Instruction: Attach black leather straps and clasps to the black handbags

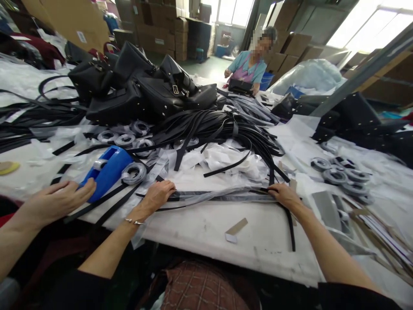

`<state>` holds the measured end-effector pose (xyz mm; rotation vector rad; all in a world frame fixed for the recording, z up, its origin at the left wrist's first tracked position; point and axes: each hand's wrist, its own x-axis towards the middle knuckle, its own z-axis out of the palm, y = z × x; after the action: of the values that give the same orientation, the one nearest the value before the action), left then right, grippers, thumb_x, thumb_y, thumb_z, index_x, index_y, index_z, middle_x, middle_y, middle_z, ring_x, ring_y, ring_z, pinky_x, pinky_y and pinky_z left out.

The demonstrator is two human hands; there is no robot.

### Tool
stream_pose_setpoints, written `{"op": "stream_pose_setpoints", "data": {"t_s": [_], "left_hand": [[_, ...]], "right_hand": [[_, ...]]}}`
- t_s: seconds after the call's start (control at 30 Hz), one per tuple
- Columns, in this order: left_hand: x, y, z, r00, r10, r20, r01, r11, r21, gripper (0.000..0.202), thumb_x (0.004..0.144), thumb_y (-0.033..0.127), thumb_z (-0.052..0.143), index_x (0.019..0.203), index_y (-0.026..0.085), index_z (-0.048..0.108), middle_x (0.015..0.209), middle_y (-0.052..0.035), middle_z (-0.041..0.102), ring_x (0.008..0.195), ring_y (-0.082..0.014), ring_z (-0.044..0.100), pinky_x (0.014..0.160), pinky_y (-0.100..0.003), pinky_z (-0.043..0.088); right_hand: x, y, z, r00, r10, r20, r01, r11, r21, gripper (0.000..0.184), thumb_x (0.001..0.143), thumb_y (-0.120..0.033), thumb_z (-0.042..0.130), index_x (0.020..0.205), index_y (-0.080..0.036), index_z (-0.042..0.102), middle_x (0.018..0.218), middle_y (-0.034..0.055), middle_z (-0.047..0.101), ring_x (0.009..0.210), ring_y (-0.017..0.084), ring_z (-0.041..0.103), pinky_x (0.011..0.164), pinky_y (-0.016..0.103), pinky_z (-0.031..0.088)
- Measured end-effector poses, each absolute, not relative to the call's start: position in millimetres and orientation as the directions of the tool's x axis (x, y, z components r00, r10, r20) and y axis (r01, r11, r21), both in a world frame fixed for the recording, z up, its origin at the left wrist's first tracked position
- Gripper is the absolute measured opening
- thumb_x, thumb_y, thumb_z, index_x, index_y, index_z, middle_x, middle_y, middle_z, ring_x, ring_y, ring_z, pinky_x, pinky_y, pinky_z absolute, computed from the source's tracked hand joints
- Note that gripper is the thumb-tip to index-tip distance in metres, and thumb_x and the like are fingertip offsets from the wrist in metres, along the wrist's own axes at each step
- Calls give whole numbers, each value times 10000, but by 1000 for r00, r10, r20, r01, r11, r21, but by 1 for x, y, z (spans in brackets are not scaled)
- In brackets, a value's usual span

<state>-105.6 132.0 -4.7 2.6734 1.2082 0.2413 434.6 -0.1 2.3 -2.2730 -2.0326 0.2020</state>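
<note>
The left hand (158,196) and the right hand (284,196) hold a black strap (222,196), partly covered by clear plastic, stretched sideways near the front edge of the pale counter (200,243). The fingers of each hand are closed, pinching the strap near its two ends. A thin bracelet (134,222) circles the left wrist. Beside the right hand, a narrow dark strip (292,232) runs down toward the front edge. A small piece of card (238,227) lies in front of the strap, between the hands. Behind the strap are crumpled white wrappers (222,161), then a heap of loose straps (209,125) and a pile of black bags (151,90). To the left, a co-worker's hand (61,199) reaches in at a blue tape dispenser (108,174), with a wrapped coil (133,173) just beside it. More coils (342,174) sit together on the right. Across the counter, another person (250,69) handles a black bag (240,86).
</note>
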Motion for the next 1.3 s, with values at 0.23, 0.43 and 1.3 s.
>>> {"op": "stream_pose_setpoints", "data": {"t_s": [0.23,0.43,1.3], "left_hand": [[-85,130,-3,643,764,55,726,-631,274,144,936,166,486,884,190,617,873,-42,684,837,-188,639,750,-282,449],[-78,130,-5,624,780,53,741,-612,278,142,937,177,476,895,181,612,856,-55,681,806,-192,633,742,-290,457],[-47,117,-16,641,765,62,716,-625,313,74,917,137,512,928,172,577,930,-81,678,895,-214,623,802,-330,461]], "right_hand": [[392,28,-11,-64,994,-90,962,37,-269,256,861,-335,526,895,-241,761,914,54,746,896,245,674,830,355,498],[378,35,1,-88,996,-19,942,77,-326,316,865,-451,541,1001,-231,722,1008,82,721,910,261,665,842,382,498],[399,19,-17,-17,949,-315,956,-77,-283,318,721,-538,579,769,-285,765,782,46,765,713,296,719,661,365,551]]}}
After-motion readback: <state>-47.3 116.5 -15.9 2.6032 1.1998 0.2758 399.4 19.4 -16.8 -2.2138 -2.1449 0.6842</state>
